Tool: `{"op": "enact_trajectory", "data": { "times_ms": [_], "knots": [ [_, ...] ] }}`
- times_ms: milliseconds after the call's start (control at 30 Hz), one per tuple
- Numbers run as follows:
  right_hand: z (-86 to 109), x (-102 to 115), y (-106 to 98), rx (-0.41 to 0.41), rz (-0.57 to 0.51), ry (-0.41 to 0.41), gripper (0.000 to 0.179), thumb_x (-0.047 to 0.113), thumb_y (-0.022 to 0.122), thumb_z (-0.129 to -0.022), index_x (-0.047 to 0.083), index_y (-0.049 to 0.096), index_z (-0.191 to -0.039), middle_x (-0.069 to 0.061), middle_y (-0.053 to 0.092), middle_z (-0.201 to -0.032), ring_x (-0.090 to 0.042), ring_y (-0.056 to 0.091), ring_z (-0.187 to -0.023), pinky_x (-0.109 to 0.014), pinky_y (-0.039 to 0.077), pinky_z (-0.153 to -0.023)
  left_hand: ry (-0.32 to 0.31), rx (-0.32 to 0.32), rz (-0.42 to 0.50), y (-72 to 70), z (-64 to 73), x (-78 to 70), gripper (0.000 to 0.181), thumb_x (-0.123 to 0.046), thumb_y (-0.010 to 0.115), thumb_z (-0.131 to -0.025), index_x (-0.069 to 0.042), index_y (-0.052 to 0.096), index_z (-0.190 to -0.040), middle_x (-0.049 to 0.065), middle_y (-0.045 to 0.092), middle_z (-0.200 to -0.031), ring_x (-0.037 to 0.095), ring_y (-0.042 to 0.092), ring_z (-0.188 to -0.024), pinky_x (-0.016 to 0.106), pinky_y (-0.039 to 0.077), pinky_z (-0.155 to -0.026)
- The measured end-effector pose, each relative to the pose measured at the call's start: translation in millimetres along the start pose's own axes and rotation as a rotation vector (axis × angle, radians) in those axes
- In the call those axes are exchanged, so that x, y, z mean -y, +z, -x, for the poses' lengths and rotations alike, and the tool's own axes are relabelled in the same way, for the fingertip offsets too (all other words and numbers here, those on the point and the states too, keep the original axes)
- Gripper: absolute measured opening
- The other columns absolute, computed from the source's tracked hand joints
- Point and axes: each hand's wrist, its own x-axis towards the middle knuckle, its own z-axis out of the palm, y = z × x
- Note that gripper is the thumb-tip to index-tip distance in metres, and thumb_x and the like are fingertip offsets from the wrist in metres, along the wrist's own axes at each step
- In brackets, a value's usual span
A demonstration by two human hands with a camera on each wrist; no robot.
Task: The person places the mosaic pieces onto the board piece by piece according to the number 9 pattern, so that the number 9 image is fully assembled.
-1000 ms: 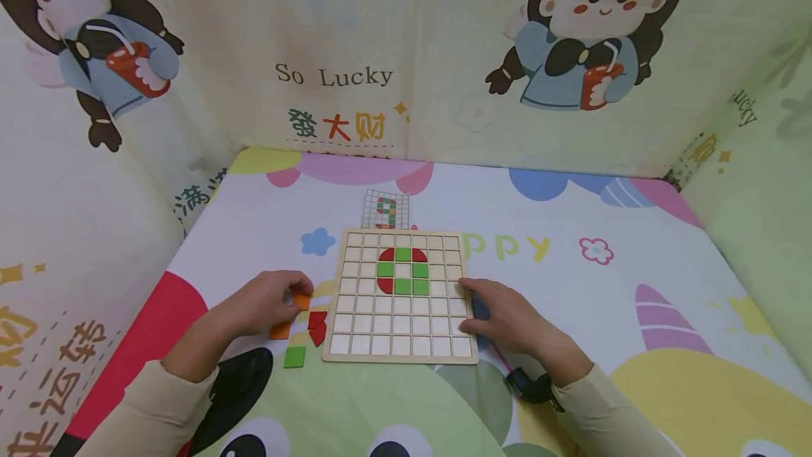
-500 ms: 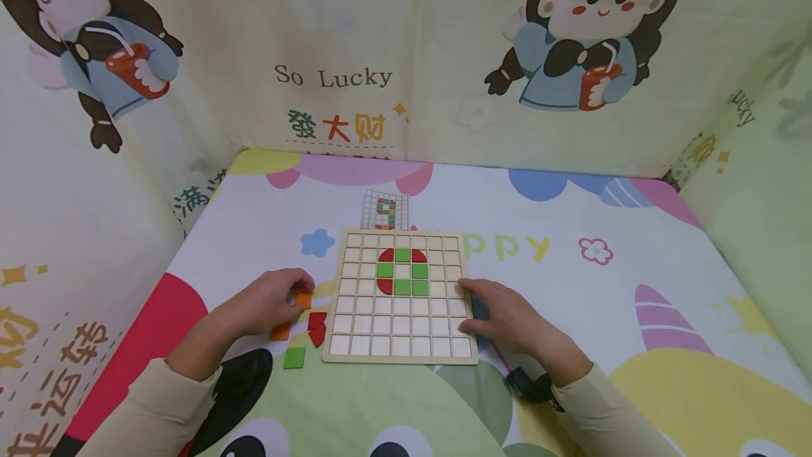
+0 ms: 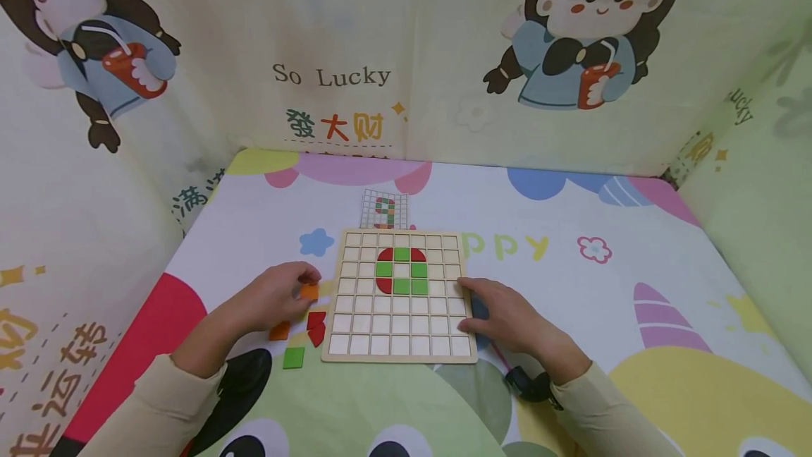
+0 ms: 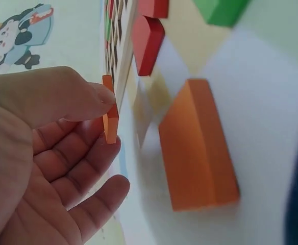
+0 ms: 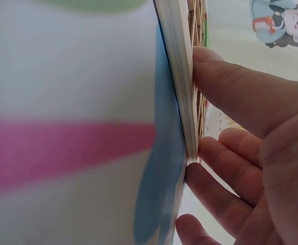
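In the head view my left hand (image 3: pixel 275 295) is left of the wooden grid board (image 3: pixel 472 357). It pinches an orange square tile (image 4: pixel 111 115) between thumb and fingers, lifted off the table in the left wrist view. Another orange tile (image 3: pixel 279 331) lies below that hand. Two red tiles (image 3: pixel 316 326), each with a curved side, and a green square tile (image 3: pixel 293 357) are close by. My right hand (image 3: pixel 507 316) rests thumb and fingertips on the board's right edge, its fingers fairly straight. Red and green tiles (image 3: pixel 402 254) form a ring in the board's upper cells.
A small printed card (image 3: pixel 384 209) with a coloured grid pattern lies behind the board, partly covered by it. A dark device with a cable (image 3: pixel 526 384) is at the right wrist. Patterned cloth walls (image 3: pixel 444 55) enclose the table's back and sides.
My left hand has moved slightly up and right, carrying the orange tile toward the board. The right hand and the board stay put.
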Motion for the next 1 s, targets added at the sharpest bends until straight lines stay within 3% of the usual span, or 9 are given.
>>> {"op": "enact_trajectory", "data": {
  "times_ms": [267,1000],
  "knots": [
    [-0.2,-1,0,-0.004,-0.002,0.003,0.067,0.027,0.079,-0.086,-0.001,0.052,-0.141,-0.019,0.057,-0.138,-0.040,0.051,-0.128,-0.054,0.040,-0.105,0.016,0.011,0.003,1.5,-4.5,-15.4,0.042,-0.011,0.079,-0.084,-0.003,0.061,-0.122,0.010,0.062,-0.118,0.027,0.054,-0.106,0.034,0.058,-0.080],
    [0.9,0,0,-0.008,0.002,-0.007,0.067,0.027,0.079,-0.086,-0.001,0.052,-0.141,-0.019,0.056,-0.138,-0.040,0.051,-0.128,-0.055,0.040,-0.104,0.217,0.048,0.064,21.5,-18.1,-54.4,0.027,-0.009,0.074,-0.090,-0.008,0.065,-0.116,0.002,0.063,-0.115,0.023,0.054,-0.108,0.035,0.052,-0.090]
  ]
}}
